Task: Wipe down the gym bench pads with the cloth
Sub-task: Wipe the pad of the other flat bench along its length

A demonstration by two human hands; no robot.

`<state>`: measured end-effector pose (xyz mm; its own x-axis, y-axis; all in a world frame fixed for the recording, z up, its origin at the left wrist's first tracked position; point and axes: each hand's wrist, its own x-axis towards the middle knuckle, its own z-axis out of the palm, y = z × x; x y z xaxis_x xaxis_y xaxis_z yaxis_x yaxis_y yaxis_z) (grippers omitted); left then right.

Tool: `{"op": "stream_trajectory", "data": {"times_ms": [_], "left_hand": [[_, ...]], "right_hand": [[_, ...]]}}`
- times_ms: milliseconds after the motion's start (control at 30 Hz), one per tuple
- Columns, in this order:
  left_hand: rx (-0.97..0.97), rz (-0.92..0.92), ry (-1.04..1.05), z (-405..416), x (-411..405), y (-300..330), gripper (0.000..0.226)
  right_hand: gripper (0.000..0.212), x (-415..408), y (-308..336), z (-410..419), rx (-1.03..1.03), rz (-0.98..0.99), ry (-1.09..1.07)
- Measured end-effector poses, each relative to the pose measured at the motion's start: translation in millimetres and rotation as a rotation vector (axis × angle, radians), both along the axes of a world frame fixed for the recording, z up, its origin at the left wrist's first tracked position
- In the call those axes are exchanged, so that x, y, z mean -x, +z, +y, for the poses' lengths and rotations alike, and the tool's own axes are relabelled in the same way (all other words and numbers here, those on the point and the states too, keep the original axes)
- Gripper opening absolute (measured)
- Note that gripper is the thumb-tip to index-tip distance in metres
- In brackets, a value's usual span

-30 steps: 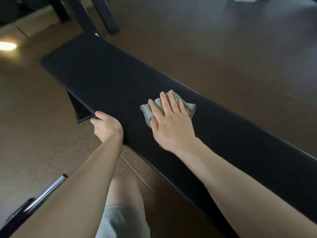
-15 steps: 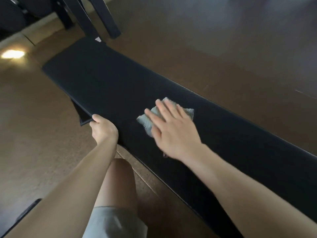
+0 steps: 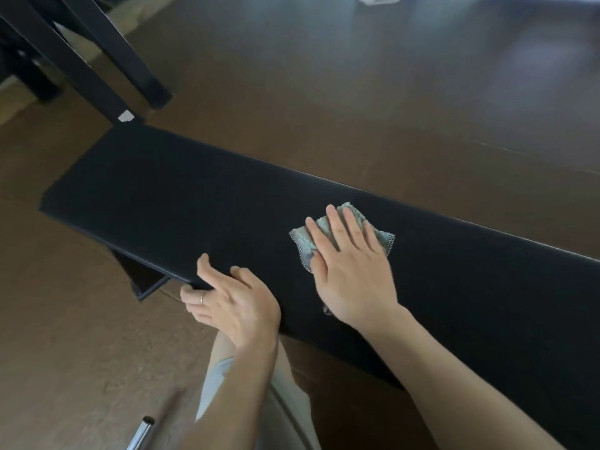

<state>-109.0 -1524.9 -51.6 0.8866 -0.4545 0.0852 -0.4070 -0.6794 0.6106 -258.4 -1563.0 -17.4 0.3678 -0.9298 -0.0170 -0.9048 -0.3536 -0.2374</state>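
Observation:
A long black bench pad point(image 3: 156, 196) runs from the upper left to the lower right. A small pale green mesh cloth point(image 3: 303, 243) lies flat on its middle. My right hand point(image 3: 350, 271) presses on the cloth with flat, spread fingers, so only the cloth's edges show. My left hand point(image 3: 230, 300) rests at the pad's near edge, fingers loosened and apart, thumb on the top surface. A ring is on one finger.
Black metal frame legs point(image 3: 97, 60) stand at the upper left past the pad's end. Brown floor point(image 3: 357, 108) surrounds the bench. A chrome bar tip point(image 3: 143, 430) pokes in at the bottom. My knee in light shorts point(image 3: 285, 401) is below the pad.
My left hand has loosened from a closed grip on the pad's edge to spread fingers. The right hand and cloth shifted slightly along the pad. The camera view moved.

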Motion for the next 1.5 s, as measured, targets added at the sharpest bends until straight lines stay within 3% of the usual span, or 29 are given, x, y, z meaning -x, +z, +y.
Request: {"op": "stream_trajectory", "data": {"times_ms": [200, 233, 300, 400, 533, 700, 900, 1033, 1267, 1367, 1500], "left_hand": [[-0.259, 0.032, -0.238, 11, -31, 27, 0.046], [-0.353, -0.003, -0.313, 18, -47, 37, 0.048], [-0.445, -0.249, -0.502, 28, -74, 59, 0.049], [-0.26, -0.461, -0.718, -1, -84, 67, 0.044], [-0.249, -0.393, -0.993, -44, -81, 45, 0.048], [-0.15, -0.365, -0.993, -46, -90, 35, 0.042], [-0.12, -0.367, -1.012, -46, -90, 34, 0.041], [-0.125, -0.409, -1.013, -47, -87, 33, 0.044], [-0.077, -0.427, -1.041, -47, -93, 30, 0.041], [-0.072, -0.408, -1.041, -47, -97, 29, 0.042], [-0.058, -0.385, -1.014, -48, -93, 29, 0.044]], "right_hand": [[0.059, 51, 6, -19, -0.095, 0.094, -0.365], [0.059, 48, 5, -18, -0.1, 0.095, -0.409], [0.06, 33, 5, -20, -0.109, 0.087, -0.487], [0.062, -5, 10, -23, -0.147, 0.101, -0.479], [0.061, -63, 11, -23, -0.112, 0.085, -0.284], [0.058, -39, 11, -30, -0.063, 0.092, -0.177], [0.063, 82, 12, -9, -0.136, 0.119, -0.57], [0.062, 48, 7, -22, -0.145, 0.123, -0.686], [0.061, -94, 10, -61, -0.094, 0.059, -0.241], [0.058, -69, 11, -71, -0.085, 0.045, -0.121], [0.057, -18, 8, -98, -0.087, 0.089, -0.273]]}}
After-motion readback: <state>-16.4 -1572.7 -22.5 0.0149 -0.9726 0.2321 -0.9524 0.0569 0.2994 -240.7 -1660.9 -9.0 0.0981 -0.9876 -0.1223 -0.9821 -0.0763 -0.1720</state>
